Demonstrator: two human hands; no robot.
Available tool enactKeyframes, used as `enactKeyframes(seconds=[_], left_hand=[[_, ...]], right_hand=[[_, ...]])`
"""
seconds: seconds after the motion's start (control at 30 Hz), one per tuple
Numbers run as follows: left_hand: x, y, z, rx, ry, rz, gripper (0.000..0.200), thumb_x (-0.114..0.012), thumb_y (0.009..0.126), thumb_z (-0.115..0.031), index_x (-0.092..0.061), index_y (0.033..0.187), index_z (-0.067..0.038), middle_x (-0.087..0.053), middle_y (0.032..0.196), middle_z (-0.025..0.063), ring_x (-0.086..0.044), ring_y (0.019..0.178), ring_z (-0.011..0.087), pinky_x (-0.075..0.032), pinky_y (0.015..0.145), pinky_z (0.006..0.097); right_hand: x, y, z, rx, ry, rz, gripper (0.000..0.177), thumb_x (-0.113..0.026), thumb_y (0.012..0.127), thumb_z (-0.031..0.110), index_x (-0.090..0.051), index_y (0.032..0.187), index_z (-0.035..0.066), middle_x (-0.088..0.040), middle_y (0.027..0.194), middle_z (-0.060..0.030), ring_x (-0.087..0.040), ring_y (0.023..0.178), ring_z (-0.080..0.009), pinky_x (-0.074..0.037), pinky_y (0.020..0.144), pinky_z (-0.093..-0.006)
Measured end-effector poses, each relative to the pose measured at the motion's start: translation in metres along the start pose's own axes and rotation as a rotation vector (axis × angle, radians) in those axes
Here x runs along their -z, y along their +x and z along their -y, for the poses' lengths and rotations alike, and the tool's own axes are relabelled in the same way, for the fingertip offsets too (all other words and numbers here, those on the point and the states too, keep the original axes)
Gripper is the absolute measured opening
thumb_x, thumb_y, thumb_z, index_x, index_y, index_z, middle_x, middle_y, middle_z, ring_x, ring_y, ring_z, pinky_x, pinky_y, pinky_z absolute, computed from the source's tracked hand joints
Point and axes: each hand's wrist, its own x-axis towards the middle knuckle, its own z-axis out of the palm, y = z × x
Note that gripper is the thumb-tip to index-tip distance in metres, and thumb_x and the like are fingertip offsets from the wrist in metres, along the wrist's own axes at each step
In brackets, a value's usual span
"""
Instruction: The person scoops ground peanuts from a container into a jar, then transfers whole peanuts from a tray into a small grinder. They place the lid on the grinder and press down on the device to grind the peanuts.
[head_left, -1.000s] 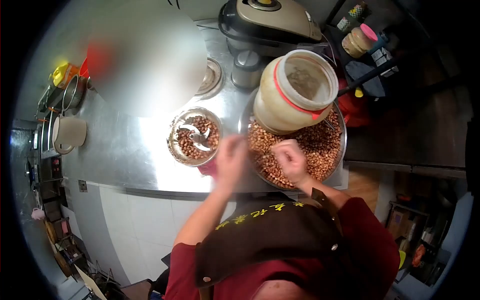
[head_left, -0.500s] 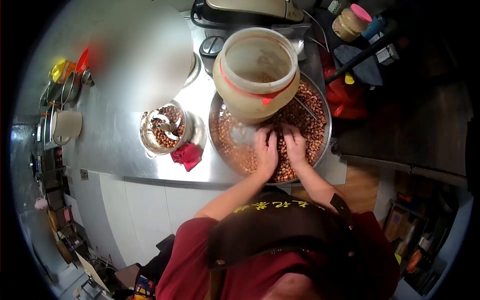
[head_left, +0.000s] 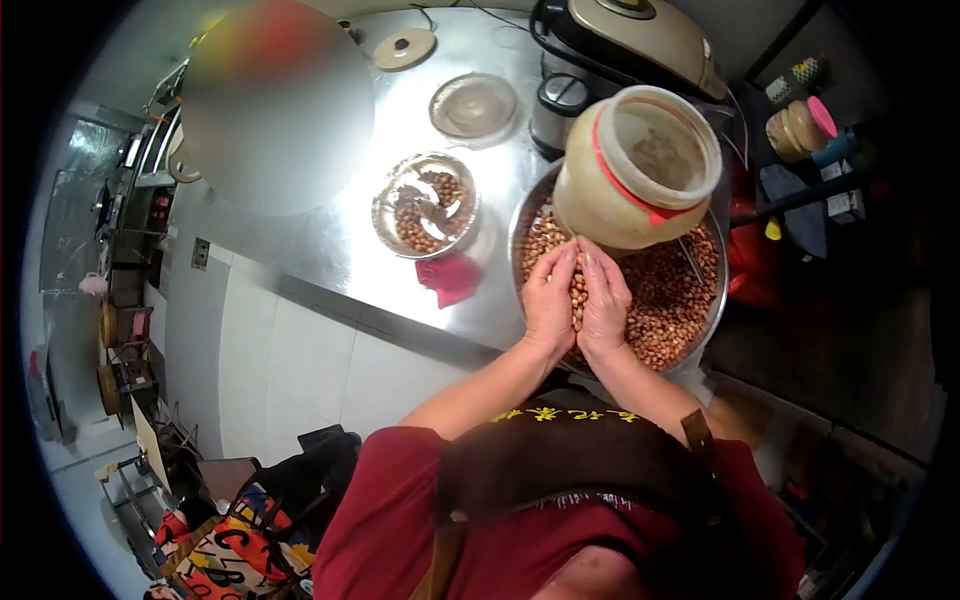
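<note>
Steel counter w/ pan (head_left: 724, 290) of peanuts (head_left: 660, 300). L hand (head_left: 549, 295) & R hand (head_left: 606, 300) cupped together around a scoop of peanuts over pan, beside jar (head_left: 630, 170). Chopper bowl (head_left: 425, 205) approx. half filled; pan looks mostly full.

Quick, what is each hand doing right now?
Left hand: cupped against the right, holding peanuts over the metal bowl.
Right hand: cupped against the left, holding the same peanuts.

Your left hand (head_left: 550, 297) and right hand (head_left: 606, 302) hide most cupped peanuts (head_left: 577, 290); the jar (head_left: 635, 170) covers the far rim of the pan (head_left: 721, 292); a blurred patch (head_left: 278, 105) masks the counter (head_left: 330, 240).
</note>
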Motion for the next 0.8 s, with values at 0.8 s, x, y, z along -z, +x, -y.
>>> enactKeyframes(seconds=[0.8], left_hand=[[0.101, 0.043, -0.019, -0.730, 0.978, 0.691, 0.041, -0.081, 0.083, -0.023, -0.066, 0.117, -0.005, -0.063, 0.112, 0.0186, -0.060, 0.106, 0.0378, -0.050, 0.094, 0.0443]], right_hand=[[0.081, 0.003, 0.027, 0.617, -1.342, 0.052, 0.012, -0.068, 0.092, 0.013, -0.070, 0.092, 0.002, -0.068, 0.091, -0.0150, -0.063, 0.090, -0.0341, -0.048, 0.087, -0.0440]])
